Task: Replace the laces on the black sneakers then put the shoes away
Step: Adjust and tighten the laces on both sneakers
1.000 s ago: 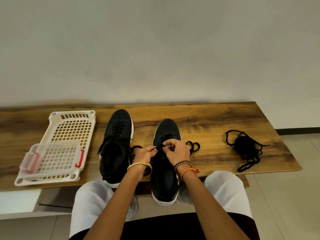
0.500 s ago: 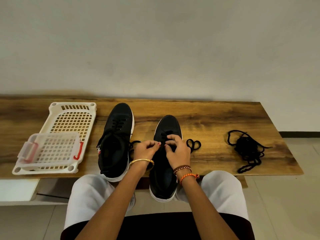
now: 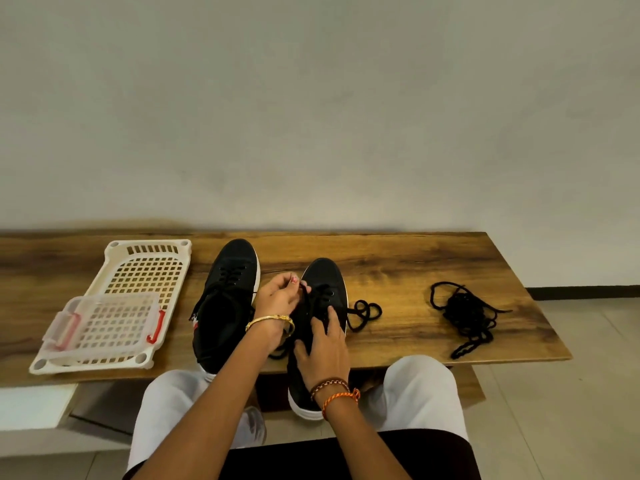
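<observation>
Two black sneakers with white soles stand on the wooden bench. The left sneaker (image 3: 228, 299) is laced partway. The right sneaker (image 3: 323, 282) hangs its heel over the bench's front edge. My left hand (image 3: 278, 297) pinches a black lace end (image 3: 304, 289) above the right sneaker's eyelets. My right hand (image 3: 325, 344) rests on that sneaker's opening with its fingers spread and holds it down. The lace's other end (image 3: 363, 311) lies looped on the bench beside the shoe. A tangled heap of black laces (image 3: 467, 313) lies further right.
A white slotted plastic rack (image 3: 149, 268) sits at the bench's left, with a small clear basket (image 3: 107, 323) with red clips on it. The wooden bench (image 3: 408, 268) stands against a plain wall. My knees in white trousers are under its front edge.
My left hand has lifted the lace end up and away from the eyelets. My right hand let go of the lace and slid back onto the shoe's opening.
</observation>
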